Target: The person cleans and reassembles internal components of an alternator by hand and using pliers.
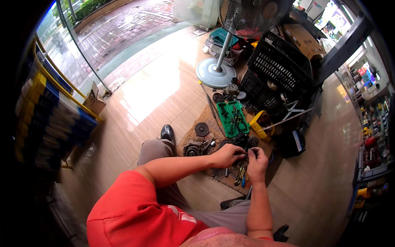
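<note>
My left hand (226, 156) and my right hand (258, 164) meet above a stained cardboard sheet (193, 133), fingertips pinched close together. What they hold between them is too small and too hidden to name. Just under my hands lie dark, greasy machine parts (252, 142). Below them on the sheet are pliers with yellow and black handles (238, 177) and a tool with a blue handle (243, 180). Beyond my hands an open green tool case (231, 118) shows several tools inside. A dark toothed disc (202, 129) and an opened metal housing (191, 150) lie left of my hands.
A yellow holder (262, 125) stands right of the case, near a black box (291, 144). Farther back are black plastic crates (279, 61) and a standing fan on a pale round base (216, 73). Filled racks (49, 111) stand left. My shoe (167, 133) rests beside the cardboard.
</note>
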`<state>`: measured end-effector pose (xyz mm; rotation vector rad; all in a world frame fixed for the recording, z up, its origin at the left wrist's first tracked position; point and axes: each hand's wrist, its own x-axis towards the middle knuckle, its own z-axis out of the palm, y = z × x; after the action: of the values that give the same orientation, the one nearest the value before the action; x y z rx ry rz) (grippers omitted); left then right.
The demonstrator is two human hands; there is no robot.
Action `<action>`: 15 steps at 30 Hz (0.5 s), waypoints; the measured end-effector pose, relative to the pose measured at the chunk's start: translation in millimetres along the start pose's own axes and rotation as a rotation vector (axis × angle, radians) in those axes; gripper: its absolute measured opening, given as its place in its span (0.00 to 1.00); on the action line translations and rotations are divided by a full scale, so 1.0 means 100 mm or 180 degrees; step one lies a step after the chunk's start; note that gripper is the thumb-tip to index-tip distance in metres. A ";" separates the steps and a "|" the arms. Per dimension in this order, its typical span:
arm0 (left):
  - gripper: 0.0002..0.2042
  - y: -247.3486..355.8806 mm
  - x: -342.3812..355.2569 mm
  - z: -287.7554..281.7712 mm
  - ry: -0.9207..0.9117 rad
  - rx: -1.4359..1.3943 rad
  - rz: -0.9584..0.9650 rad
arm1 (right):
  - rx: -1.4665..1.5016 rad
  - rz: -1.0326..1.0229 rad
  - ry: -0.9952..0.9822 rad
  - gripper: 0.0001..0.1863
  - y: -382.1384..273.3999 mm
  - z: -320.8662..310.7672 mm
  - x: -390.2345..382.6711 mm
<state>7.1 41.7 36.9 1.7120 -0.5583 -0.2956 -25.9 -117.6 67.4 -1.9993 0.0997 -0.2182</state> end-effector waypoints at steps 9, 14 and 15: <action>0.16 0.10 0.09 -0.21 -0.1135 -0.1087 -0.0966 | 0.0752 0.0554 -0.0795 0.03 0.07 -0.20 0.06; 0.15 0.09 0.05 -0.19 -0.0997 -0.1025 -0.0932 | 0.0808 0.0422 -0.0927 0.06 0.00 -0.20 0.07; 0.15 0.09 0.06 -0.18 -0.0924 -0.1004 -0.0966 | 0.0792 0.0500 -0.0913 0.07 0.05 -0.21 0.08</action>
<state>19.4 52.1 50.3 1.4506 -0.4319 -0.8164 -21.8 -139.4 72.6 -1.7453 0.0434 0.1514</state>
